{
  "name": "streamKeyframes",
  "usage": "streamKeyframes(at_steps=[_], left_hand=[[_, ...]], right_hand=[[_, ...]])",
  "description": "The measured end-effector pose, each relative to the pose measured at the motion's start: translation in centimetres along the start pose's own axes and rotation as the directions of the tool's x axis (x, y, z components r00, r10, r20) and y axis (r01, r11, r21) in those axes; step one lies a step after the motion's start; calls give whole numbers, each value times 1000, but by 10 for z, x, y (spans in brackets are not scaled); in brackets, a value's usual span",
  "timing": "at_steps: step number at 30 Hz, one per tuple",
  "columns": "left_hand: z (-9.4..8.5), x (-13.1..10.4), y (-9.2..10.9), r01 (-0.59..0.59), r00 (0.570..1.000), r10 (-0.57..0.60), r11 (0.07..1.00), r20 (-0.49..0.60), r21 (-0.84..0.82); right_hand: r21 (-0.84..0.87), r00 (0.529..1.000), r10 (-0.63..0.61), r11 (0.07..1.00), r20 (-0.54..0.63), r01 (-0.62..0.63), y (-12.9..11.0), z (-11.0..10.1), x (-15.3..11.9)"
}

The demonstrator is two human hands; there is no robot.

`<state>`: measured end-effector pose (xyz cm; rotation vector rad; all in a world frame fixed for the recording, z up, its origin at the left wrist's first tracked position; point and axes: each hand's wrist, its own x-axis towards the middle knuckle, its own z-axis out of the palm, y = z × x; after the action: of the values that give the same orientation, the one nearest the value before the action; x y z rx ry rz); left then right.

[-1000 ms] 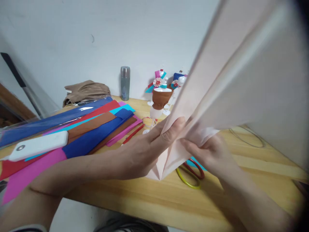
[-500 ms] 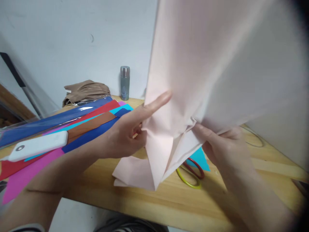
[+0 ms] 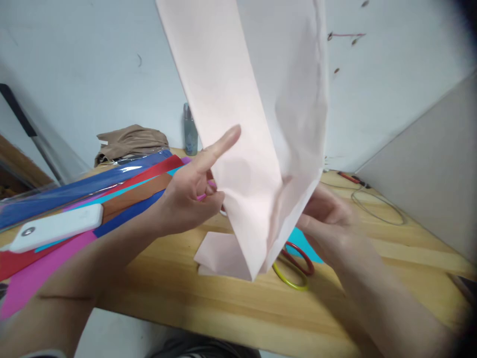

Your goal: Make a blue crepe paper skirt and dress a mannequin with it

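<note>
A large sheet of pale pink paper (image 3: 238, 124), folded and creased, stands up between my hands and runs out of the top of the view. My left hand (image 3: 197, 191) grips its left edge, thumb laid flat along the front and the other fingers curled behind. On the right, my right hand (image 3: 331, 219) holds the lower right edge, its fingertips partly hidden by the paper. The sheet narrows to a point low over the wooden table, with a folded pale pink flap (image 3: 223, 253) at its lower left. Scissors with red and yellow handles (image 3: 292, 278) lie just behind the point.
Coloured sheets (image 3: 137, 196) and a white handheld device (image 3: 59, 226) lie at the left. A brown cloth (image 3: 132, 141) and a thermos (image 3: 191, 132) stand at the back. Right of my hands are a turquoise sheet (image 3: 303, 243) and a looped cable (image 3: 372, 214).
The paper's upper part has swung left and its right side has folded inward, uncovering the wall and cable at the right. Its lower point has shifted slightly right and up.
</note>
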<state>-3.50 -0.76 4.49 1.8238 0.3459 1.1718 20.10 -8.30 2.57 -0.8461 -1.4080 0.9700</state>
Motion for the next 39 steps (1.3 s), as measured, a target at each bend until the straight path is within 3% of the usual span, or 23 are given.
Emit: streamKeyframes(at_steps=[3,6,8,14,19,23,29,34,39], left_hand=[[-2,0,0,-32,999,31,999,27,29],[-6,2,-2,10,995,-14,999,95,44],[-8,6,-3,65,992,-62,998,109,-17],[-15,18,-19,168,986,-164,961,37,-221],[-27,23,-23,142,989,-146,955,4,-260],[-46,27,-17,74,996,-60,957,59,-280],[-81,33,-16,59,997,-70,961,-31,-270],[-105,40,-34,45,988,-69,984,-135,-170],[-122,44,-49,78,971,-99,992,-219,-103]], right_hand=[[-120,983,-78,991,-167,58,-14,-9,-6],[-293,921,-121,956,-371,8,-31,-24,-14],[-359,901,-162,933,-402,7,-40,-36,-18],[-483,953,-111,875,-282,-41,-49,-52,-20],[-543,979,-179,834,-99,98,-46,-48,-14],[-541,988,-147,836,-53,96,-39,-46,-12],[-586,962,-183,764,204,270,-25,-38,-8],[-646,953,62,747,297,153,-11,-20,-2],[-655,899,236,753,368,71,6,-7,6]])
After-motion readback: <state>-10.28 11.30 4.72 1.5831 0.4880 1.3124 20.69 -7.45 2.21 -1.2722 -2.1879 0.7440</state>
